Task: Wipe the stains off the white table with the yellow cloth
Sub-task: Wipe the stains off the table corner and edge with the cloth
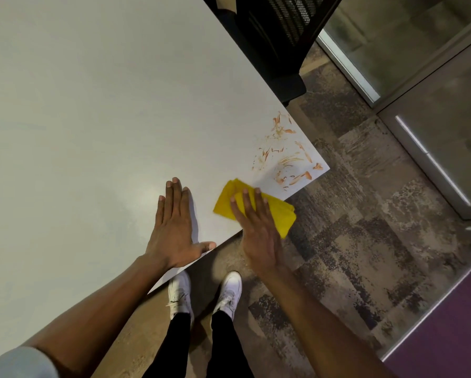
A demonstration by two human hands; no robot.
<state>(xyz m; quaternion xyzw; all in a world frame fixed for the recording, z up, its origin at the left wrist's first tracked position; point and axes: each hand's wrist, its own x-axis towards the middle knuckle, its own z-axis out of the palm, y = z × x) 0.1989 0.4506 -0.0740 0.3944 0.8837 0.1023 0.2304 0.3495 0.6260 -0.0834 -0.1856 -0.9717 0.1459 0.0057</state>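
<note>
Right now the yellow cloth (pixel 282 214) lies folded at the near edge of the white table (pixel 92 118), close to its corner, with one end hanging past the edge. The orange-red stains (pixel 286 156) are smeared across that corner, just beyond the cloth and not touching it as far as I can see.

My right hand (pixel 256 230) lies flat on the cloth, fingers straight and slightly spread, the heel of the palm out past the table edge. My left hand (pixel 174 227) rests flat on the bare tabletop beside it, fingers straight and together, thumb stretched out along the edge. The two hands are apart.

Below the edge I see white shoes (pixel 230 291) on mottled carpet (pixel 365 214), and a black chair (pixel 272 45) stands at the table's far side.
</note>
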